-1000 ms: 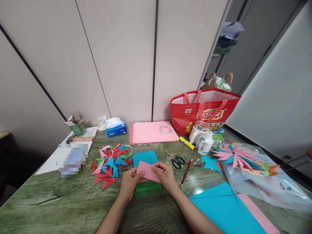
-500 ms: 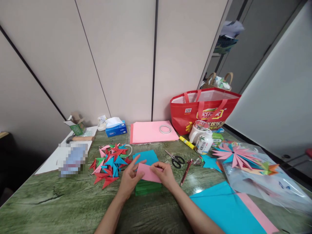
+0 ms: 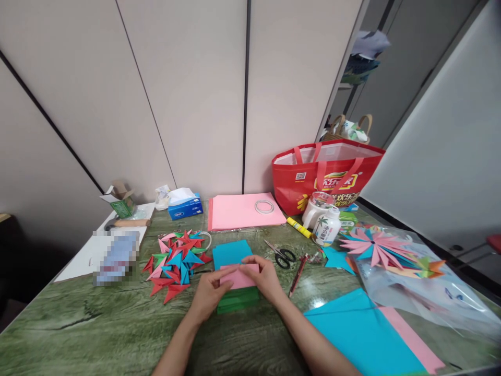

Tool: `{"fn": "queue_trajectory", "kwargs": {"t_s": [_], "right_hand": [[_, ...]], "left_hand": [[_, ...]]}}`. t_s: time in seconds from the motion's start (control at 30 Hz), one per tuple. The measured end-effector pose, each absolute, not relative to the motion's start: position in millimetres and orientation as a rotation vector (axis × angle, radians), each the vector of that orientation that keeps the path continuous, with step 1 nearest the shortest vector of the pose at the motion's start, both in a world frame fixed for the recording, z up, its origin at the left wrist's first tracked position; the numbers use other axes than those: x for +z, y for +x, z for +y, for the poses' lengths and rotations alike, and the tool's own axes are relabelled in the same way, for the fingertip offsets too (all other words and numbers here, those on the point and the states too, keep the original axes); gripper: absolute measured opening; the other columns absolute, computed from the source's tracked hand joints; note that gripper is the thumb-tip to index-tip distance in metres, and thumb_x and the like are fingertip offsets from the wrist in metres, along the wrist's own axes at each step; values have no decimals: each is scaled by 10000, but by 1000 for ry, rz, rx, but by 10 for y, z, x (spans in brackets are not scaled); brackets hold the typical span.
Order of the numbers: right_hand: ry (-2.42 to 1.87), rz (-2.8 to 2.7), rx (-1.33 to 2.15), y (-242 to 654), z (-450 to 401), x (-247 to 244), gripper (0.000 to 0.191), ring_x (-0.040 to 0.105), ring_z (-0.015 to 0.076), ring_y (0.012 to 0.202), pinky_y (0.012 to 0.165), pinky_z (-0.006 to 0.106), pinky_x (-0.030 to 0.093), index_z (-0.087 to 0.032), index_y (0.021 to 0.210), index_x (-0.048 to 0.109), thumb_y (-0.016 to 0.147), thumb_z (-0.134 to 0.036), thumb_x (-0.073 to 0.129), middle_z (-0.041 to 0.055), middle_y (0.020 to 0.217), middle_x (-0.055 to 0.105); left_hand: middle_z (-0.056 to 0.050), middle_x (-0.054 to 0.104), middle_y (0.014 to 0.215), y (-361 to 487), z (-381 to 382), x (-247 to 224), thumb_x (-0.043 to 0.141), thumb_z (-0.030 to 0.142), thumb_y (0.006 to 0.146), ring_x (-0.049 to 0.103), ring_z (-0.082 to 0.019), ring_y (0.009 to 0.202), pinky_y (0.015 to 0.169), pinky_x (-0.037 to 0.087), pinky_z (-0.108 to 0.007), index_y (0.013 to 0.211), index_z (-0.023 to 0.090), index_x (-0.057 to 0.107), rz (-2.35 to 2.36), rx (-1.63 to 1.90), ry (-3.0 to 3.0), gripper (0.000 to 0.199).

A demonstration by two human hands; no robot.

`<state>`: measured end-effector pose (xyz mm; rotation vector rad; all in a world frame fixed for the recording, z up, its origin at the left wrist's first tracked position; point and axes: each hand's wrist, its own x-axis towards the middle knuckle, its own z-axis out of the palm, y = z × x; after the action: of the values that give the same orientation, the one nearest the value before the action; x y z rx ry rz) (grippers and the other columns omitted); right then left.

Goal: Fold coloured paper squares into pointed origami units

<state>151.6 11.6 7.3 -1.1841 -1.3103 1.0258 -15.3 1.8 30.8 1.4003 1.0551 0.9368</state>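
A small piece of pink paper [image 3: 241, 277] is held level between my two hands, with a straight edge along its top. My left hand [image 3: 210, 293] pinches its left end between thumb and fingers. My right hand [image 3: 263, 277] grips the upper right part, thumb and fingers closed on the edge. Right below the pink paper lies a stack of green paper [image 3: 238, 303], partly hidden by it. Behind it is a blue sheet [image 3: 233, 251], its lower part covered by the hands and pink paper.
Left of my hands lies a pile of folded paper stars [image 3: 178, 266]. To the right are scissors [image 3: 284, 255], a red pen [image 3: 298, 275], a glue stick [image 3: 299, 227], a white bottle [image 3: 326, 228] and large blue sheets [image 3: 362, 331]. Pink sheets [image 3: 238, 211] and a red bag [image 3: 291, 183] stand behind.
My left fingers, raised and spread before, have come down and closed on the pink paper. The paper now lies straighter, and my right fingers have shifted up along its top edge.
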Motion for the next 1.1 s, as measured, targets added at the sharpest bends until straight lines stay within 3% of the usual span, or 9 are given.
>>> {"fn": "queue_trajectory", "kwargs": {"t_s": [0.1, 0.17, 0.33, 0.8, 1.1], "right_hand": [[-1135, -1213, 1147, 1514, 115, 74, 408, 495, 111, 524, 485, 216, 424, -155, 945, 583, 575, -293, 688, -22, 633, 585], [-1078, -1191, 1283, 1498, 101, 76, 468, 495, 107, 511, 461, 215, 437, -158, 958, 571, 532, -285, 716, -26, 638, 587], [-1065, -1141, 1416, 1430, 42, 106, 376, 512, 112, 483, 458, 229, 453, -136, 819, 616, 499, -292, 737, -6, 619, 622], [-1084, -924, 1452, 1402, 66, 80, 338, 532, 113, 425, 428, 232, 467, -125, 695, 652, 414, -259, 785, -12, 551, 643], [-951, -735, 1589, 1456, 114, 24, 333, 626, 145, 516, 538, 255, 528, -107, 695, 639, 441, -256, 794, 17, 575, 670]], "left_hand": [[-51, 657, 1039, -152, 21, 297, 653, 232, 629, 553, -251, 1021, 909, 386, -362, 935, 190, 676, 1095, 1030, 1354, 310], [-53, 660, 1031, -157, 28, 291, 666, 240, 617, 547, -254, 1030, 910, 386, -365, 937, 188, 675, 1101, 1077, 1327, 325], [-66, 658, 1035, -163, 35, 297, 672, 253, 618, 531, -261, 1051, 908, 390, -377, 976, 180, 658, 1076, 1103, 1317, 366], [-67, 612, 1120, -160, 25, 265, 641, 228, 650, 492, -240, 1104, 956, 342, -358, 1029, 171, 629, 1082, 1138, 1337, 383], [-83, 633, 1084, -156, 49, 254, 687, 229, 594, 515, -258, 1071, 935, 369, -391, 996, 163, 647, 1092, 1252, 1226, 409]]}}
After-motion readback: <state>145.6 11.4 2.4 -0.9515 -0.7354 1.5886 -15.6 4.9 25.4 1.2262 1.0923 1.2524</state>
